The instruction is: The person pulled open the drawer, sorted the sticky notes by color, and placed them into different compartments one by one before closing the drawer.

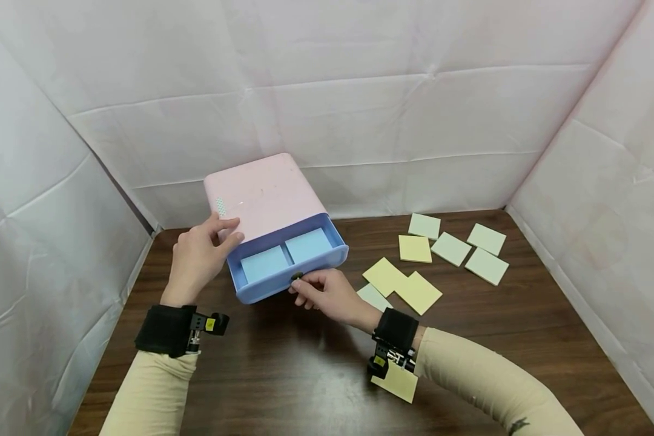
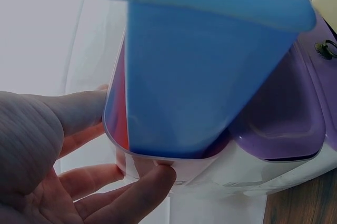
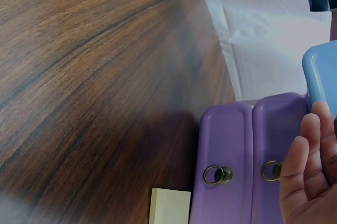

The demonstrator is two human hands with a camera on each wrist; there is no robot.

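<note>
Nearest the camera: one pale yellow square sticky note (image 1: 396, 383) on the dark wood-grain surface (image 1: 523, 339), partly under the right wrist. Right hand (image 1: 329, 293) pinches the small round metal ring pull (image 1: 297, 277) on the blue plastic drawer (image 1: 310, 266), fingers curled on it. Drawer stands pulled out of the pink plastic cabinet (image 1: 261, 194); inside lie two light blue square note pads (image 1: 284, 254), side by side. Left hand (image 1: 198, 257) rests on the cabinet's left side, fingers spread flat against it. Right of the right hand, loose on the surface: eight more square notes (image 1: 447, 254), yellow and pale green, some overlapping. Wrist views show two purple drawers (image 3: 247, 161) lower down, each with a ring pull. White sheeting (image 1: 414, 91) walls the surface on three sides.
</note>
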